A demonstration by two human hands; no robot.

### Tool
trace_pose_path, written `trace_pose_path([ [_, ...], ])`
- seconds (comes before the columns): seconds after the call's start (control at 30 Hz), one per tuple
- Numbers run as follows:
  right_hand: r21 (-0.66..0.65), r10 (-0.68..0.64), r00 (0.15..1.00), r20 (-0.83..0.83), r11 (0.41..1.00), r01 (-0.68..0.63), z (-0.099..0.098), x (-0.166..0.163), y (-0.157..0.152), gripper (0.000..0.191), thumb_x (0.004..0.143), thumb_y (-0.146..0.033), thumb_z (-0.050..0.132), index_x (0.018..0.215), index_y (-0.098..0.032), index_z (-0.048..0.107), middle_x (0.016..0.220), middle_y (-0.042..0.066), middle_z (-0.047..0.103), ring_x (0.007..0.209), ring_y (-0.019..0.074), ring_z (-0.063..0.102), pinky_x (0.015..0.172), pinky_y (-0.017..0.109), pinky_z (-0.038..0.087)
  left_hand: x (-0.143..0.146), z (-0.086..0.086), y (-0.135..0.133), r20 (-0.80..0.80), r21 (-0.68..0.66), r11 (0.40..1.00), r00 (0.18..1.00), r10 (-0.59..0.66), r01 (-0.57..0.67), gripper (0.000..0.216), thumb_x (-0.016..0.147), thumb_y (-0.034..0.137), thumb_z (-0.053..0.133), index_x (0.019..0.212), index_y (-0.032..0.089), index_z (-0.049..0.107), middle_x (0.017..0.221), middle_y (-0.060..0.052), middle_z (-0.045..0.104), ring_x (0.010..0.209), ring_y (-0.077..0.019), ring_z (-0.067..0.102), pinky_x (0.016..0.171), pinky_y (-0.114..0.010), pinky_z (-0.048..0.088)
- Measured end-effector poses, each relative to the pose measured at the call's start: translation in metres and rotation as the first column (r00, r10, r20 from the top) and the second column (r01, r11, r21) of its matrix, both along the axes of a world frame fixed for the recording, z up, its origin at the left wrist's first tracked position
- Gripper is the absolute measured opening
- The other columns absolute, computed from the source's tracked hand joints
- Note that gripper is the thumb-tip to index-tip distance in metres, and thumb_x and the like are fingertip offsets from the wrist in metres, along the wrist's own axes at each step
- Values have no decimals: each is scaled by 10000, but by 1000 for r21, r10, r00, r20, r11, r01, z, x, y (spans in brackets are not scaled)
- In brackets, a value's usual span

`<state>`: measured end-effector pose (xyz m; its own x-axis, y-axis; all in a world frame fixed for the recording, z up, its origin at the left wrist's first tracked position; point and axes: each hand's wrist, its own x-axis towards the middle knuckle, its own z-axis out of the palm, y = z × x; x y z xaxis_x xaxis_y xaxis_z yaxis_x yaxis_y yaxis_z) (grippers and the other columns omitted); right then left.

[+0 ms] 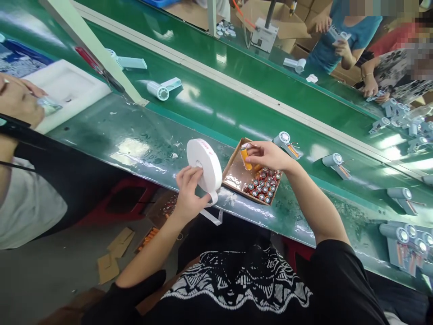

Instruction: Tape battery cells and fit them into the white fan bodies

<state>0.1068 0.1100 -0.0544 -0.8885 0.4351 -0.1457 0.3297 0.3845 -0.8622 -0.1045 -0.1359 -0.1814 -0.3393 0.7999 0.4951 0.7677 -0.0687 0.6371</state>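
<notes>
My left hand (190, 192) grips a large white roll of tape (211, 164), its fingers at the core hole. A loose strip hangs from the roll below my thumb. In my right hand (267, 155) is an orange cylindrical battery (246, 158), pinched between thumb and fingers above a shallow cardboard box (233, 174). Many upright batteries (262, 187) with red wires fill the box's right part, while bare cardboard shows at its left. Just beyond my right hand, a light-blue fan housing (283, 137) with wires lies on the green belt.
More light-blue housings (162, 90) lie along the belt, with a cluster (406, 239) at the right. A slanted metal post (98, 54) rises at left, near a white foam tray (77, 85) and a co-worker's hand (20, 99). Other people work across the line.
</notes>
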Motion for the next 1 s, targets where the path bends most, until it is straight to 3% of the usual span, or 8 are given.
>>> trace_pose_path([
  [0.07, -150, -84, 992, -98, 986, 69, 6, 11, -13, 479, 903, -449, 775, 1279, -153, 738, 1118, 80, 814, 985, 205, 767, 919, 364, 640, -2, 3, 4, -143, 29, 999, 990, 19, -15, 659, 770, 165, 774, 1393, 325, 632, 1312, -117, 678, 1393, -424, 527, 1190, -663, 474],
  [0.13, -158, -132, 984, -121, 981, 112, 13, 16, -31, 479, 905, -455, 778, 1297, -180, 755, 1146, 67, 817, 1002, 204, 772, 955, 369, 645, -2, 6, 7, -230, 53, 999, 973, 23, -11, 671, 752, 106, 746, 1382, 322, 664, 1291, -110, 706, 1349, -417, 544, 1166, -637, 470],
  [0.37, 296, -163, 985, -59, 939, 173, 31, 15, -65, 341, 979, -326, 665, 1261, -186, 794, 992, 58, 824, 899, 202, 750, 918, 359, 570, 9, 15, 11, -344, 68, 998, 939, 24, 0, 699, 764, 74, 734, 1409, 343, 693, 1294, -91, 736, 1227, -375, 592, 1092, -567, 461],
  [0.6, 335, -180, 984, -19, 926, 176, 23, 20, -74, 185, 999, -295, 661, 1094, -187, 778, 942, 73, 806, 867, 205, 725, 850, 330, 533, 15, 25, 12, -354, 47, 999, 934, 42, -27, 662, 807, 106, 739, 1430, 328, 698, 1281, -91, 742, 1165, -360, 580, 1015, -535, 451],
  [0.7, 240, -250, 966, -65, 936, 258, 15, 22, -81, 168, 997, -294, 690, 1095, -185, 771, 967, 74, 815, 898, 212, 741, 889, 358, 578, 20, 28, 16, -404, 71, 995, 911, 89, -66, 676, 812, 120, 756, 1451, 330, 688, 1276, -92, 754, 1144, -368, 561, 990, -547, 424],
  [0.83, -44, -389, 897, -210, 920, 389, 2, 17, -84, 256, 929, -346, 803, 1146, -213, 780, 1049, 57, 835, 1032, 246, 773, 974, 429, 648, 29, 36, 21, -447, 68, 988, 881, 156, -140, 543, 858, 164, 774, 1385, 290, 731, 1242, -104, 768, 1071, -352, 542, 926, -510, 394],
  [0.93, -348, -582, 717, -383, 810, 472, -4, 4, -83, 433, 821, -409, 905, 1193, -228, 776, 1163, 50, 840, 1127, 272, 786, 1044, 465, 666, 35, 48, 27, -445, 77, 983, 876, 185, -168, 451, 905, 285, 801, 1350, 248, 740, 1214, -135, 742, 1042, -332, 542, 899, -474, 393],
  [1.0, -515, -718, 507, -477, 696, 500, -6, -9, -88, 568, 771, -455, 944, 1260, -240, 752, 1242, 59, 828, 1181, 287, 784, 1081, 482, 662, 40, 59, 35, -409, 117, 974, 884, 224, -193, 491, 896, 425, 839, 1329, 217, 738, 1168, -159, 708, 1043, -335, 548, 899, -470, 400],
])
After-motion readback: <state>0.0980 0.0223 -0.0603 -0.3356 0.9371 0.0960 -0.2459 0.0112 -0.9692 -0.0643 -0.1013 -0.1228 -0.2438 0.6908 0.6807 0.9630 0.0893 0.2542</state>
